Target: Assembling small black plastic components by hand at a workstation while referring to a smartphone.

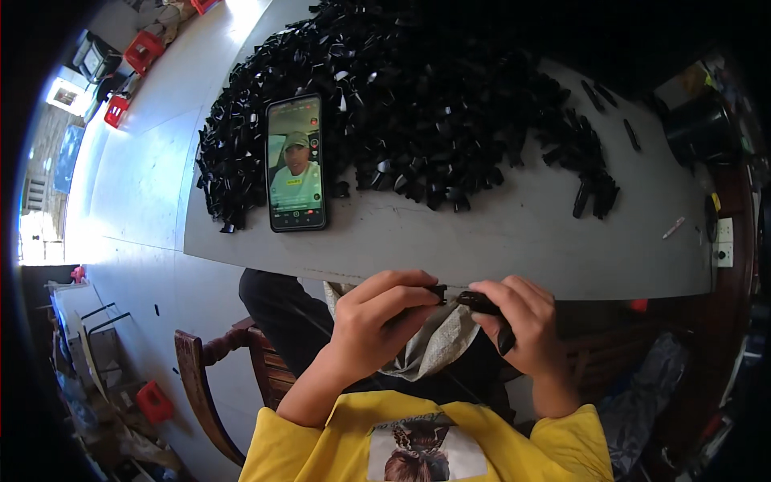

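Near the table's front edge, both my hands are close together over my lap. My left hand (384,315) is closed on a small black plastic piece (439,294), whose end sticks out past the fingertips. Fingers curled, my right hand (522,320) grips a longer dark handle-like piece (479,302); its rounded lower end shows below the palm. A narrow gap separates the two pieces. Beyond my hands, a large heap of similar black plastic pieces (434,120) covers the far part of the grey table (385,241).
A phone (295,165) playing a video leans against the heap. Several loose black pieces (593,96) and a small white stick (673,228) lie at the right. A pale woven sack (438,345) hangs over my lap. A wooden chair (201,377) and red stools (144,52) stand left.
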Tool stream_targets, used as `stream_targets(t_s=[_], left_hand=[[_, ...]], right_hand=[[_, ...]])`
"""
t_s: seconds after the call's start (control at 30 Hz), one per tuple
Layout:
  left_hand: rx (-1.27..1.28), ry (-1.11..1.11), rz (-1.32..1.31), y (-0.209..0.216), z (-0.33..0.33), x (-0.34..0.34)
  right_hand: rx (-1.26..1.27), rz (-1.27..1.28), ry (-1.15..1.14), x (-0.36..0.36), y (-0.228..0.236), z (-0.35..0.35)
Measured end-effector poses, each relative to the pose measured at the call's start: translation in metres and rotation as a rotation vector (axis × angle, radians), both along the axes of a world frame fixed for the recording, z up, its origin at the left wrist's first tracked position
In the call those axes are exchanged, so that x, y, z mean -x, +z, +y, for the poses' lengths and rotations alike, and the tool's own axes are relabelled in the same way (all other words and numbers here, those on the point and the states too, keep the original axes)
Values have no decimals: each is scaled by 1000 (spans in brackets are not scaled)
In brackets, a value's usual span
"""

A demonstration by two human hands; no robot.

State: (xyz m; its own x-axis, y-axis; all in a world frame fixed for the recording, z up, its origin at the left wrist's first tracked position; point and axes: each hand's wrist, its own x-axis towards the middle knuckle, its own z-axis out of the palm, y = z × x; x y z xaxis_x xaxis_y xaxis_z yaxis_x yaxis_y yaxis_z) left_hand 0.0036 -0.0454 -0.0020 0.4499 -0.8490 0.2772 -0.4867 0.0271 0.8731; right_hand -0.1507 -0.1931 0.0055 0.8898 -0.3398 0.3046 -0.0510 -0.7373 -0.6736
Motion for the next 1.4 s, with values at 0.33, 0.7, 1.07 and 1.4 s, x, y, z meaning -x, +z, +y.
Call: stream_targets(t_s=[0.33,0.7,1.07,1.4], left_hand=[[54,-74,-95,11,7,2],[201,-277,518,9,0,17],[165,-348,406,-8,-17,20],[-164,259,-424,-34,-83,-18]], right_hand=[[-20,61,134,-1,11,0],[-59,85,387,3,5,11],[-277,195,473,-5,-14,16],[252,-54,-339,-66,-42,-109]])
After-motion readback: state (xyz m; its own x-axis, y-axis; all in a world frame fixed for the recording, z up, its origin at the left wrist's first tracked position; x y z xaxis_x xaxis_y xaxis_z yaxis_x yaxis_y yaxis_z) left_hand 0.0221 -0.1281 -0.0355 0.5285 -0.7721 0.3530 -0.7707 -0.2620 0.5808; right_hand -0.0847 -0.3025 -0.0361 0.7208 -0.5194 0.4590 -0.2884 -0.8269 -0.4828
